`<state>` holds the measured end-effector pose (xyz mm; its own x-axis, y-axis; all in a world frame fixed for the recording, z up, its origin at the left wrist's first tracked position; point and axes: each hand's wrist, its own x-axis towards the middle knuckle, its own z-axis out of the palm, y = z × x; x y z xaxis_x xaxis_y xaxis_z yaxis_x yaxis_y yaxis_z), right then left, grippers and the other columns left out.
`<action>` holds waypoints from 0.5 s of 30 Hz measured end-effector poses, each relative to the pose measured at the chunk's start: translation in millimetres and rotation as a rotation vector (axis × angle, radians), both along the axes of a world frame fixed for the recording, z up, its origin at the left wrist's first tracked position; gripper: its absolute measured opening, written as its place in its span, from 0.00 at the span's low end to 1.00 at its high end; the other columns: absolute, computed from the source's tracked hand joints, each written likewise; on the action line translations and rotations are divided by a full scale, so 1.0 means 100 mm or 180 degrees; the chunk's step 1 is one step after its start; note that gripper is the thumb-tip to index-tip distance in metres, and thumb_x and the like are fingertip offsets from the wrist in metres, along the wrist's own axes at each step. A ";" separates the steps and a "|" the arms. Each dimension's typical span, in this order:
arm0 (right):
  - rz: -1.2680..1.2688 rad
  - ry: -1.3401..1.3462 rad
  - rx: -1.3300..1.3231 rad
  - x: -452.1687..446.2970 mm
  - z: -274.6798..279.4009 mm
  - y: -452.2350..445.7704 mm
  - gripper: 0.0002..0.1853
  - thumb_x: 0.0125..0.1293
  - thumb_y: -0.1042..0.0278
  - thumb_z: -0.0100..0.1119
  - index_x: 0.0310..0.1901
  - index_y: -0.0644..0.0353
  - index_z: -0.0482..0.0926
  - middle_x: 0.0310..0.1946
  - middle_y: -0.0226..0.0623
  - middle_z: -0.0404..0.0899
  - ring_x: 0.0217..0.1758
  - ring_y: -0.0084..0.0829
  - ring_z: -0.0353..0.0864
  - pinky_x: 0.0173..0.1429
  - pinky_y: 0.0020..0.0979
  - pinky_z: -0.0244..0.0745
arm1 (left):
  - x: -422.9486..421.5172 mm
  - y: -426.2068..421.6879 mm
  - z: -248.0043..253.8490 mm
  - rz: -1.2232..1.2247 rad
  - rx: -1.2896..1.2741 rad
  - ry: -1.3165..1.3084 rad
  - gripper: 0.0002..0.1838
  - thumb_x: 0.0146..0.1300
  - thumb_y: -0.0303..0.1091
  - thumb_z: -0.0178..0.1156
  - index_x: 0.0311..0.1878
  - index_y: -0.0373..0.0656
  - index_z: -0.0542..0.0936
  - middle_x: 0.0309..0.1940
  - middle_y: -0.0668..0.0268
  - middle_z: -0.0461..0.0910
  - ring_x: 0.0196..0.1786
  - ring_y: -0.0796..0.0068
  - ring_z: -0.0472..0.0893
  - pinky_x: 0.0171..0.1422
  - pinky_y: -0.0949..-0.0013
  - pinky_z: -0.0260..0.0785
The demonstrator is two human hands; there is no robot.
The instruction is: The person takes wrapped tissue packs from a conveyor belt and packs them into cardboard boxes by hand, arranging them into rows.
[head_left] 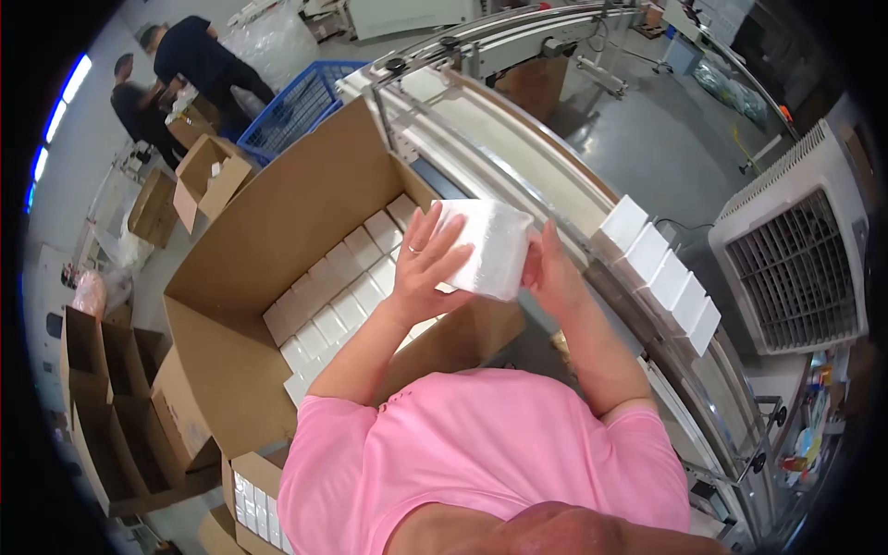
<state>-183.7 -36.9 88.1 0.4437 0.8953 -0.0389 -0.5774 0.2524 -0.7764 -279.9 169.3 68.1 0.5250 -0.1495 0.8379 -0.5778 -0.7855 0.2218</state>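
Note:
A white box in clear wrap (490,250) is held up between my two hands, over the right edge of a large open carton (277,213). My left hand (427,264) lies flat against its left side, fingers spread, with a ring on one finger. At its right side, my right hand (553,270) grips it, the fingertips partly hidden behind it. Inside the carton, white boxes (331,273) stand packed in rows. More white boxes (652,268) sit in a line on the conveyor (490,120) to the right.
An air cooler (795,250) stands at the far right. Behind the carton are a blue crate (301,106) and a small open carton (215,180). Two people (208,60) (139,111) are at the back left. Empty cartons (120,407) and a carton of white packs (254,509) lie lower left.

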 end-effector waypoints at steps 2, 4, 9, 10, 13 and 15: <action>-0.0374 -0.0118 -0.0072 -0.07 -0.10 0.38 0.40 0.68 0.37 0.47 0.68 0.64 0.59 0.61 0.40 0.70 0.60 0.29 0.73 0.62 0.32 0.69 | -0.22 0.19 -0.01 0.0071 0.0304 0.0309 0.30 0.50 0.50 0.70 0.58 0.54 0.78 0.68 0.59 0.66 0.74 0.49 0.56 0.75 0.44 0.44; -0.0598 -0.0347 -0.0471 -0.19 -0.12 0.72 0.36 0.68 0.39 0.50 0.64 0.65 0.65 0.56 0.39 0.74 0.55 0.29 0.77 0.59 0.29 0.72 | -0.44 0.37 -0.02 0.0203 0.0482 0.0572 0.25 0.59 0.56 0.61 0.57 0.57 0.80 0.69 0.56 0.63 0.76 0.51 0.51 0.76 0.45 0.43; -0.0127 -0.0025 -0.0418 -0.35 -0.49 1.42 0.34 0.69 0.41 0.49 0.62 0.66 0.66 0.56 0.38 0.75 0.56 0.30 0.77 0.57 0.34 0.75 | -0.89 0.84 -0.20 0.0544 -0.1725 0.0709 0.31 0.65 0.48 0.56 0.70 0.49 0.64 0.74 0.51 0.50 0.77 0.55 0.49 0.75 0.49 0.44; -0.0067 -0.0059 -0.0463 -0.41 -0.48 1.53 0.35 0.69 0.40 0.46 0.63 0.65 0.65 0.57 0.39 0.74 0.57 0.32 0.77 0.57 0.36 0.76 | -0.94 0.87 -0.23 0.0776 -0.2173 0.0809 0.33 0.66 0.48 0.55 0.71 0.47 0.60 0.74 0.53 0.50 0.77 0.56 0.50 0.75 0.49 0.44; 0.0145 -0.0085 -0.0504 -0.54 -0.50 1.79 0.37 0.69 0.35 0.37 0.67 0.60 0.61 0.60 0.39 0.72 0.56 0.38 0.78 0.46 0.42 0.83 | -1.07 0.95 -0.46 0.0237 -0.4460 0.1157 0.36 0.68 0.44 0.55 0.73 0.42 0.53 0.70 0.58 0.57 0.72 0.63 0.59 0.72 0.55 0.54; 0.0220 0.0077 -0.0437 -0.62 -0.49 1.92 0.37 0.70 0.34 0.34 0.68 0.58 0.60 0.61 0.39 0.71 0.55 0.39 0.79 0.41 0.42 0.84 | -1.19 1.03 -0.57 -0.0964 -0.6314 0.1441 0.34 0.68 0.41 0.56 0.72 0.41 0.55 0.66 0.60 0.62 0.68 0.66 0.64 0.70 0.59 0.60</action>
<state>-245.4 155.2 39.3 0.3788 0.9092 -0.1730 -0.6088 0.1040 -0.7865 -398.9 272.6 11.6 0.8357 0.5020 -0.2229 -0.2867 0.7449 0.6025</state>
